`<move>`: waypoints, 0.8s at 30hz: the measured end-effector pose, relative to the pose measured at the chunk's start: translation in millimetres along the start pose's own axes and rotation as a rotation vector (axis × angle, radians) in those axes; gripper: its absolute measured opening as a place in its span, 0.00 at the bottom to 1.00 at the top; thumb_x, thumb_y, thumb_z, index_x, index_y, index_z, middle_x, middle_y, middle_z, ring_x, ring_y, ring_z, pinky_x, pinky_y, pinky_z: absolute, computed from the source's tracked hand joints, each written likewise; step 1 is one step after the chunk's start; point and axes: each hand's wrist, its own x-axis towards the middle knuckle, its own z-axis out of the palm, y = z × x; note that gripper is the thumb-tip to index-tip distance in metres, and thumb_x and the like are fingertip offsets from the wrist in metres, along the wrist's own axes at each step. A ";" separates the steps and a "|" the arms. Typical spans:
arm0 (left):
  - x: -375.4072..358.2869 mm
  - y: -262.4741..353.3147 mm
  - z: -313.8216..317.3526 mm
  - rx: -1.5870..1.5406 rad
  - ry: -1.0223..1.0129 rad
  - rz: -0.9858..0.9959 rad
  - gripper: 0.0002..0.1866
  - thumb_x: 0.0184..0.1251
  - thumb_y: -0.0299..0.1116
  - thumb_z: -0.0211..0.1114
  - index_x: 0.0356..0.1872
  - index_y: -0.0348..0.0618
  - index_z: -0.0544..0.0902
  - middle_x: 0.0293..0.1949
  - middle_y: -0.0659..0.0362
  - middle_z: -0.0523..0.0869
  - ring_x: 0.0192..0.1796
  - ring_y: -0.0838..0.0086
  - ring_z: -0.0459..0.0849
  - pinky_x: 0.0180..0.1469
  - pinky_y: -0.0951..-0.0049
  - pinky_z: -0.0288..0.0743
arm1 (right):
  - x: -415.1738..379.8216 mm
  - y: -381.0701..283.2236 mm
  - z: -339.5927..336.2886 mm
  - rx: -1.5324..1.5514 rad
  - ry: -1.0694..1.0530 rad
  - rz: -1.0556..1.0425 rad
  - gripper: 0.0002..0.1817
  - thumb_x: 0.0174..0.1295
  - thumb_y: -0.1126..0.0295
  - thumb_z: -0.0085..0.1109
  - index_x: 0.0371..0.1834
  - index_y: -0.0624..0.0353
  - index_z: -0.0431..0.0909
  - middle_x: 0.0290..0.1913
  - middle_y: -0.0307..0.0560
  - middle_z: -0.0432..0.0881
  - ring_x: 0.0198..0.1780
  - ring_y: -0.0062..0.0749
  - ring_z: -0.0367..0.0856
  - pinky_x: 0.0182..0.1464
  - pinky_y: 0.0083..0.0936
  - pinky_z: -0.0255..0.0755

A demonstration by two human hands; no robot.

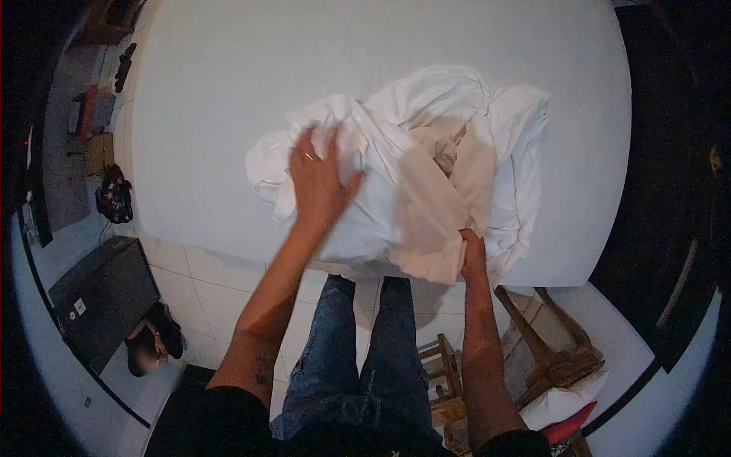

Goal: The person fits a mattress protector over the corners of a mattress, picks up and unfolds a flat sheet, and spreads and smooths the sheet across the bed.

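Note:
A crumpled white cloth lies bunched near the front edge of a bed-like white surface. Part of it looks beige in the shade, with a dark fold or opening around its middle. My left hand rests over the left part of the cloth, fingers spread and slightly blurred, a ring on one finger. At the front right, my right hand has its fingers closed on the edge of the cloth, pulling up a straight hem beside the thumb.
Wooden chairs stand below the surface's front right, one with a white cushion. A dark box-shaped item and a person are at the lower left. A patterned bag sits left of the surface.

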 end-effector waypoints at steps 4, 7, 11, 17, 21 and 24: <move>-40.9 -47.9 65.1 -0.332 -0.161 -0.402 0.40 0.38 0.32 0.67 0.57 0.39 0.57 0.53 0.39 0.60 0.55 0.48 0.62 0.54 0.59 0.60 | -46.7 -44.1 28.5 -0.023 0.262 -0.078 0.23 0.46 0.69 0.54 0.47 0.63 0.66 0.42 0.51 0.72 0.42 0.39 0.72 0.45 0.31 0.66; -102.7 -43.5 83.0 -0.524 -0.303 -0.359 0.42 0.38 0.30 0.68 0.58 0.39 0.55 0.52 0.40 0.62 0.55 0.46 0.61 0.55 0.63 0.60 | -12.6 -15.7 -17.1 -1.125 0.677 -0.682 0.29 0.41 0.70 0.59 0.49 0.64 0.62 0.47 0.54 0.68 0.49 0.46 0.65 0.52 0.32 0.59; -137.1 -38.8 92.1 -0.701 -0.345 -0.421 0.35 0.39 0.33 0.68 0.52 0.36 0.63 0.46 0.43 0.68 0.52 0.48 0.64 0.51 0.64 0.62 | -26.1 -43.6 65.4 -1.087 0.219 -1.035 0.30 0.43 0.68 0.61 0.51 0.63 0.61 0.50 0.57 0.65 0.54 0.49 0.60 0.56 0.38 0.53; -116.1 -40.0 83.7 -0.601 -0.258 -0.423 0.27 0.44 0.39 0.65 0.45 0.34 0.68 0.43 0.46 0.71 0.47 0.57 0.69 0.49 0.64 0.62 | -0.5 -15.6 141.2 -1.208 -0.043 -0.683 0.26 0.47 0.64 0.57 0.48 0.63 0.63 0.44 0.59 0.70 0.47 0.50 0.68 0.50 0.37 0.61; -96.3 -49.3 98.9 -1.517 -0.255 -0.872 0.29 0.48 0.46 0.62 0.48 0.37 0.66 0.45 0.52 0.71 0.50 0.66 0.68 0.52 0.68 0.61 | -63.6 6.3 154.4 -1.154 -0.423 -0.524 0.19 0.49 0.65 0.54 0.44 0.62 0.67 0.41 0.60 0.72 0.44 0.50 0.71 0.45 0.36 0.65; -88.1 -36.5 68.2 -1.929 -0.436 -1.111 0.27 0.50 0.45 0.60 0.48 0.38 0.67 0.41 0.55 0.74 0.43 0.67 0.73 0.48 0.69 0.66 | -114.2 38.6 141.2 -1.182 -0.616 -0.715 0.16 0.50 0.68 0.52 0.42 0.60 0.68 0.39 0.56 0.73 0.41 0.50 0.71 0.45 0.37 0.65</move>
